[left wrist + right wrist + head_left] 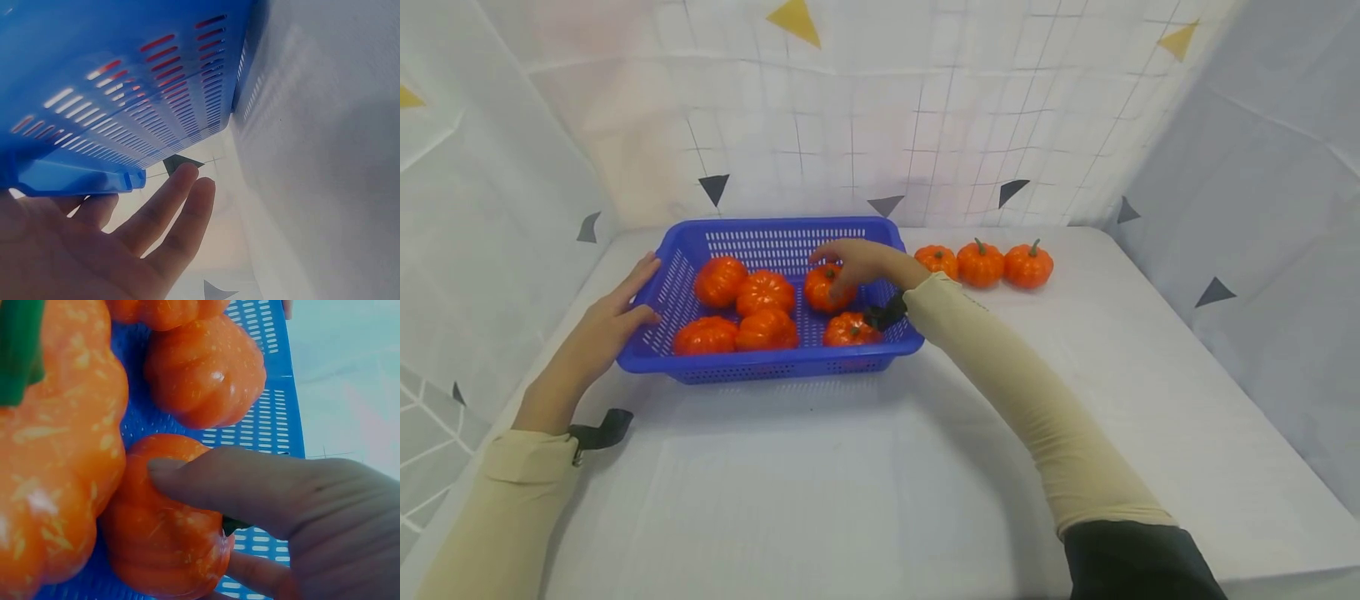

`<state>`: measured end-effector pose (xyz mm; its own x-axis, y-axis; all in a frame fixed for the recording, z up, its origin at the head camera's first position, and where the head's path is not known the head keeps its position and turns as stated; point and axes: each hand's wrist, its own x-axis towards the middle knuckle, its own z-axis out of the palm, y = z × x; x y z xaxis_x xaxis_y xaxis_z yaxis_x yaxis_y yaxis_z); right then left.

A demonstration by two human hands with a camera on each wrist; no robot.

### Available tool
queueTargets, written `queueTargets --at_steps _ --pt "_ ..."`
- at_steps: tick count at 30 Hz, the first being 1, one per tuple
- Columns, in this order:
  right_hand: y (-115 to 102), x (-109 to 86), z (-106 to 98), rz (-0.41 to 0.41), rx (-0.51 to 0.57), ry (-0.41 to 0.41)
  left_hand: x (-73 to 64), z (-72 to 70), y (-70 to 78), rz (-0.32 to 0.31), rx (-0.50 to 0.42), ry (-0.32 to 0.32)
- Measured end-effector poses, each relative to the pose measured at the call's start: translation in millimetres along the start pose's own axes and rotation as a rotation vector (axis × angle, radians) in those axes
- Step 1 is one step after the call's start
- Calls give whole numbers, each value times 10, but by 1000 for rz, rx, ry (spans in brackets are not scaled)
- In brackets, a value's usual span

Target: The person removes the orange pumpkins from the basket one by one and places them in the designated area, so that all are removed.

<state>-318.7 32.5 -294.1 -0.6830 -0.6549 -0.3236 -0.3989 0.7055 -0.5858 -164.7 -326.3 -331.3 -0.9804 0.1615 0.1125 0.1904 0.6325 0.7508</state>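
A blue slotted plastic basket holds several small orange pumpkins, among them a cluster in its left half. My left hand touches the basket's left end; in the left wrist view its fingers stretch out straight beside the slotted wall. Inside the right half, my right hand grips a pumpkin from above. The right wrist view has the thumb across this pumpkin, with other fingers partly hidden behind it. Another pumpkin lies nearer the front wall, below the right wrist.
Three more pumpkins stand in a row on the white table, right of the basket by the back edge. White cloth walls with dark and yellow triangles rise behind and at both sides.
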Motion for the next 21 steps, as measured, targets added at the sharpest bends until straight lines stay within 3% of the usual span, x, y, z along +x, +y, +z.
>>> queueTargets --at_steps 11,21 --pt "50 10 23 3 -11 -20 5 -9 0 3 0 -2" --pt "89 5 26 -34 -33 32 11 7 -19 -1 -4 2"
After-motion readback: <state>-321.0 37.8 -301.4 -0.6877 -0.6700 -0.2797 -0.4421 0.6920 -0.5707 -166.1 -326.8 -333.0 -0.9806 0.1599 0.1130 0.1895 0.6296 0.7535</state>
